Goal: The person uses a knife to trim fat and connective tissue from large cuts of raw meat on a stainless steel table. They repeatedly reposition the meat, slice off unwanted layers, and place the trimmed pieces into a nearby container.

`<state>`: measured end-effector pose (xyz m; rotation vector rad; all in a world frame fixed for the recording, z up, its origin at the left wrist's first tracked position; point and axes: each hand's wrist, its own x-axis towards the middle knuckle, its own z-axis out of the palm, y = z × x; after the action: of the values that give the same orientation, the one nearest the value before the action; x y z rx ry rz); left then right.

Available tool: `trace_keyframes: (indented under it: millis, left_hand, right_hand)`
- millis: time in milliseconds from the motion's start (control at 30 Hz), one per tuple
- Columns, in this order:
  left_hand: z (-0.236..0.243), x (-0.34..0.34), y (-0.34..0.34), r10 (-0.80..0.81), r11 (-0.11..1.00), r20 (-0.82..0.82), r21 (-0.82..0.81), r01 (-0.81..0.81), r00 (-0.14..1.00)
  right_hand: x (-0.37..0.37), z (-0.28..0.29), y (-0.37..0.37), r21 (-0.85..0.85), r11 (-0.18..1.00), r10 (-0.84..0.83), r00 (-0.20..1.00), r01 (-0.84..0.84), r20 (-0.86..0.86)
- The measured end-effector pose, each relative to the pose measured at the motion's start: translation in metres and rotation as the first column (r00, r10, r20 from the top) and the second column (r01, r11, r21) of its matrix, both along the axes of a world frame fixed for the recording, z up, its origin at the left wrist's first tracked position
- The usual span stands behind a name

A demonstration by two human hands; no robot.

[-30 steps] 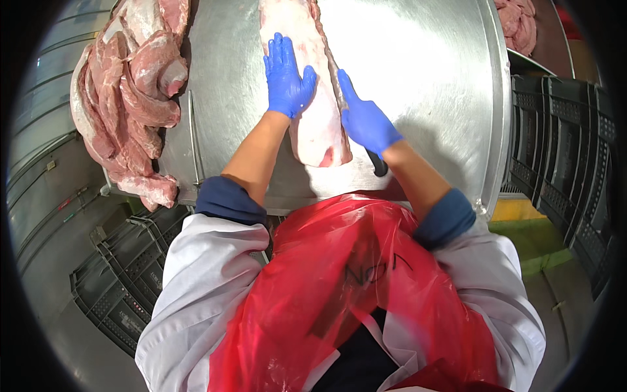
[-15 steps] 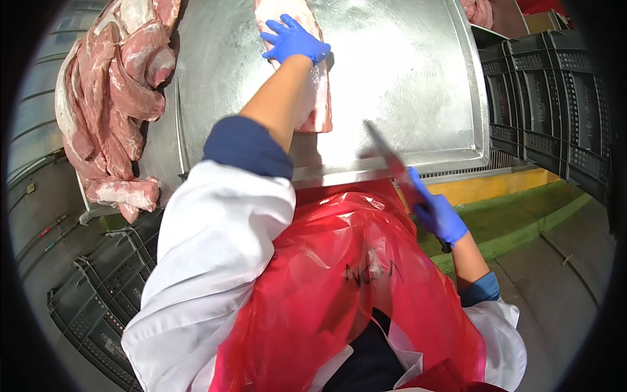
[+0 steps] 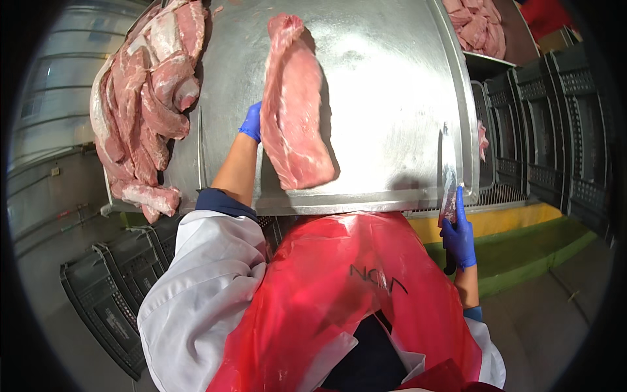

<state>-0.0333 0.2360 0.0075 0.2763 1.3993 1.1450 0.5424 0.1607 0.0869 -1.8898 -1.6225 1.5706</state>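
A long piece of pork loin [image 3: 297, 117] lies lengthwise on the metal table [image 3: 385, 98], its pinkish-red side up. At its left edge is my left hand [image 3: 251, 122] in a blue glove, touching the meat, with the fingers hidden behind and under it. My right hand [image 3: 460, 240], also blue-gloved, is closed round the handle of a knife [image 3: 449, 171] near the table's front right corner. The blade points away from me over the table's rim, well apart from the loin.
A heap of meat pieces [image 3: 147, 98] lies on the table's left side, with a thin steel rod [image 3: 200, 147] beside it. At the far right a bin holds cut meat [image 3: 477, 29]. Dark plastic crates [image 3: 545, 124] stand right of the table; others [image 3: 108, 307] stand lower left.
The loin has been turned from its pale side to its redder side and lies nearer to me. My left hand has moved from on top to its left edge; my right hand with the knife moved right.
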Motion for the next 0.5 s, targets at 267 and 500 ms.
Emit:
trace_keyframes:
  millis: [267, 500]
  left_hand:
    - [0.015, 0.026, 0.106, -0.008, 0.998, -0.871, 0.025, 0.060, 0.492]
    - [-0.027, -0.015, 0.182, -0.067, 0.984, -0.935, -0.119, -0.132, 0.349]
  right_hand:
    - [-0.012, -0.007, 0.099, 0.155, 0.983, 0.119, 0.986, -0.101, -0.115]
    - [-0.049, -0.014, 0.159, 0.273, 0.924, 0.313, 0.938, -0.266, -0.145]
